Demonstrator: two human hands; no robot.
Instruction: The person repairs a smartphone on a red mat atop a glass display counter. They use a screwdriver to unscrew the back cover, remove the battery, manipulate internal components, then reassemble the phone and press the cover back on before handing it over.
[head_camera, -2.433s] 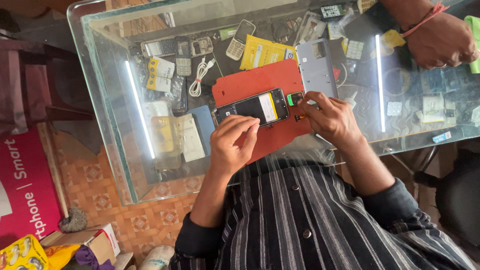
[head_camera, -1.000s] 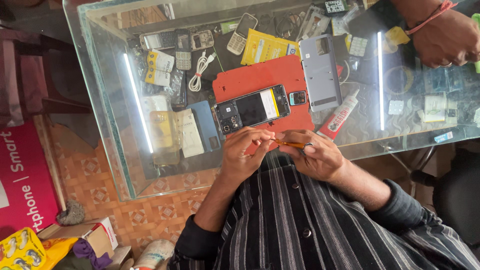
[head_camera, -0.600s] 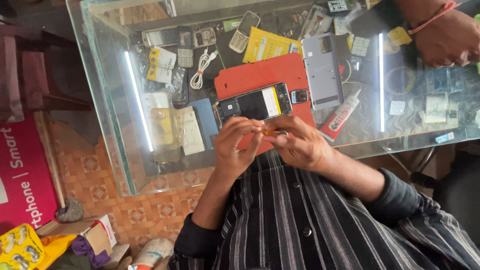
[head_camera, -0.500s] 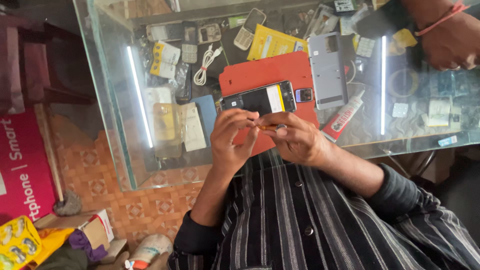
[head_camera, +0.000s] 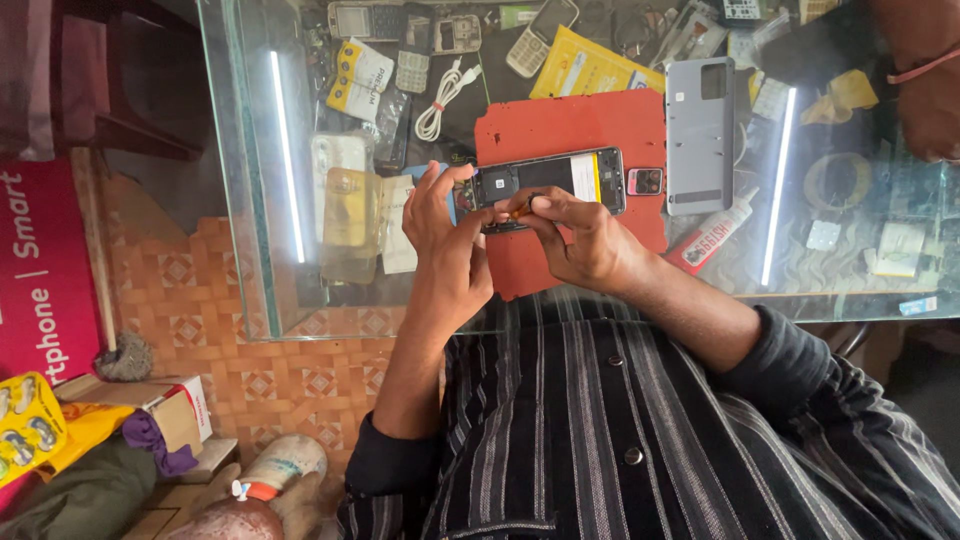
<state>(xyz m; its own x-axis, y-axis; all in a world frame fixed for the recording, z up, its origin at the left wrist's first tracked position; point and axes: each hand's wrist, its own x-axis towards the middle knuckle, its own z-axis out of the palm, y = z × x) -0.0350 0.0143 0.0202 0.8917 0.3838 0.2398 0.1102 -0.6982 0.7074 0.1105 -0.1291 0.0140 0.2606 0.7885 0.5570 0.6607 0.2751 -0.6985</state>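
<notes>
Opened phone, back off, lies on red mat on glass counter, near its front edge. Left hand curls round phone's left end, fingers closed on its edge, steadying. Right hand pinches small orange-tipped tool, tip at phone's lower edge. Judgement: keep phone flat on mat, left grip firm, tool tip low, light pressure. Grey back cover just right; glue tube near.

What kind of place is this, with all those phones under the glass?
Probably a small phone repair shop. An opened phone lies on a red mat on a glass counter, old keypad phones sit under the glass, and a grey back cover and a glue tube lie nearby.
</notes>
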